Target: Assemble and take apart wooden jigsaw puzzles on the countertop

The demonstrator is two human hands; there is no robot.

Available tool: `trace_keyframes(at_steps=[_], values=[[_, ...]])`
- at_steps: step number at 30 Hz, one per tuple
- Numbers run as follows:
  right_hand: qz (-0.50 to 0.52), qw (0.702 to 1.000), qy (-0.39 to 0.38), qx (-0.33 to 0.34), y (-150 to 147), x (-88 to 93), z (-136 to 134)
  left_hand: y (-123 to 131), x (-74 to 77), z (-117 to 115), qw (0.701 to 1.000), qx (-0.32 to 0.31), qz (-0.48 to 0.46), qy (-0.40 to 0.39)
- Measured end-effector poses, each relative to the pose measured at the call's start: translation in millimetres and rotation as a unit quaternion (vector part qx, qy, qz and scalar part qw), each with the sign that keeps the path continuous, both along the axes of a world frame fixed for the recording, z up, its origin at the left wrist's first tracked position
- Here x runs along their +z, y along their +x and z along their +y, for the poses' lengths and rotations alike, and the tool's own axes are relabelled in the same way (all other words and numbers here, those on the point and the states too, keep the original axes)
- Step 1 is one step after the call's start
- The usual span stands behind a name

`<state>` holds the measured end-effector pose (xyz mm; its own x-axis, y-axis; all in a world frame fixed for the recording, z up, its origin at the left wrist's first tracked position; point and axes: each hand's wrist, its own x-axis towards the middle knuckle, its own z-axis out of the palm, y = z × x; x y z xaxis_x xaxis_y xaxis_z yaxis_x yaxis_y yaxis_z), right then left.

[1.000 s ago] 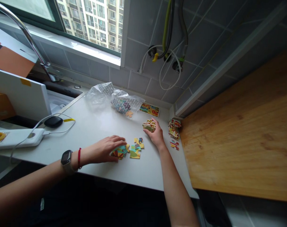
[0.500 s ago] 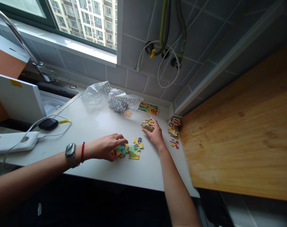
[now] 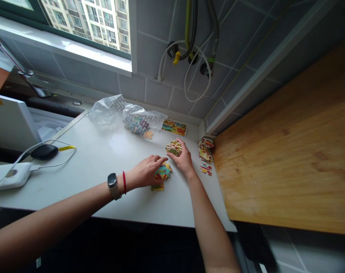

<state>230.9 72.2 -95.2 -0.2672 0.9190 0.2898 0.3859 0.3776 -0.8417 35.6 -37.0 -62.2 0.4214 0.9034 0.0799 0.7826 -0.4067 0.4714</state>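
Observation:
My left hand (image 3: 147, 171), with a watch and a red bracelet at its wrist, grips a colourful joined section of jigsaw puzzle (image 3: 164, 172) between thumb and fingers. The section covers most of the other puzzle pieces (image 3: 158, 187); a green and yellow corner shows below it. Whether the section touches them I cannot tell. Close by on the right, my right hand (image 3: 184, 159) is closed around a stack of puzzle pieces (image 3: 174, 149) with thumb and fingers at its edges.
Behind my hands on the white counter (image 3: 124, 206) lie a clear plastic bag (image 3: 138, 120) of puzzle pieces and a picture card (image 3: 174, 127). A heap of pieces (image 3: 205, 151) sits by the wooden board (image 3: 286, 159). A power strip (image 3: 11, 175) and black charger (image 3: 44, 151) are on the left.
My left hand has moved right with the puzzle section, which now lies over the pieces that were beside it. My right hand keeps its stack. The view has shifted slightly.

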Motion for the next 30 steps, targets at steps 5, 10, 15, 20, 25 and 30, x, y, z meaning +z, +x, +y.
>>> trace_keyframes(at_steps=[5,10,15,20,25,30], values=[[-0.005,1.0,-0.002,-0.001,-1.1,-0.2,-0.3,3.6,-2.1,3.6,1.0,-0.001,0.005,-0.013],[-0.004,1.0,-0.004,-0.003,-1.1,2.2,-0.9,9.9,4.3,11.4,0.999,0.007,-0.007,-0.051],[-0.003,1.0,0.0,0.001,-0.2,3.6,-0.7,6.2,5.1,15.7,0.998,-0.003,-0.019,-0.066],[0.002,1.0,-0.007,0.003,-0.4,2.9,-0.8,0.7,1.3,16.2,0.996,-0.018,-0.061,-0.069],[0.0,1.0,-0.005,0.003,-0.7,3.0,-1.1,2.4,2.8,14.9,0.996,-0.024,-0.053,-0.074],[-0.005,1.0,0.002,0.003,-0.4,4.7,-1.6,6.3,5.7,22.3,0.995,-0.014,-0.029,-0.096]])
